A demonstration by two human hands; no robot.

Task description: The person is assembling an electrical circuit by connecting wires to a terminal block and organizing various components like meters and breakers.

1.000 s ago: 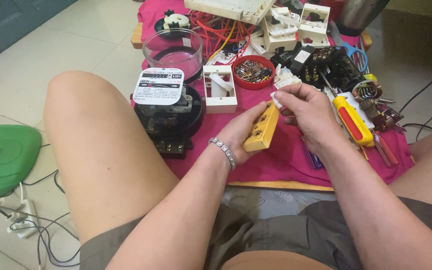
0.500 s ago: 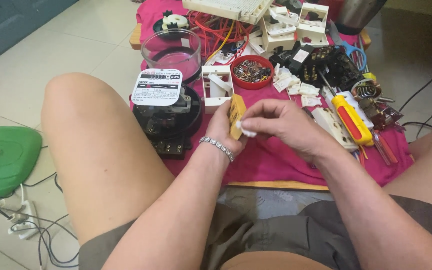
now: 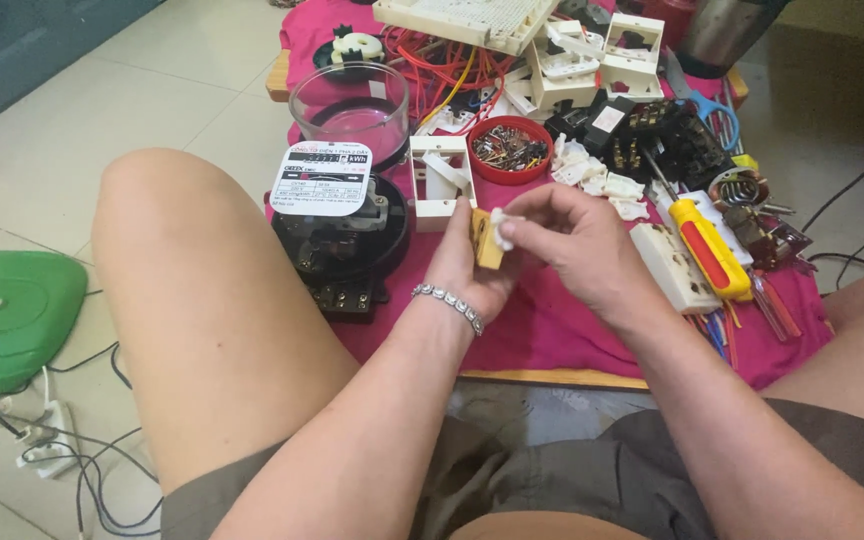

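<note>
Pale floor tiles run around a low wooden board draped in a magenta cloth [image 3: 562, 330], where all the parts lie within my reach as I sit with my knees either side.

My left hand [image 3: 467, 265] is closed around a small yellow plastic block [image 3: 485, 240], held upright above the near edge of the cloth so its face turns toward me. My right hand [image 3: 567, 245] pinches a small white plastic piece [image 3: 502, 228] between thumb and fingers and presses it against the block's top; the two hands meet there.

By count: one black round electricity meter with a white label [image 3: 337, 215] at near left, one clear glass dome [image 3: 349, 105] just beyond it, one red round dish of small metal bits [image 3: 509, 148], one yellow-and-red-handled screwdriver [image 3: 704, 245] to the right lying across one white socket strip [image 3: 672, 265]. Scattered white clips lie beyond my right hand, too jumbled to count. One green plastic casing [image 3: 7, 320] sits on the floor far left.
</note>
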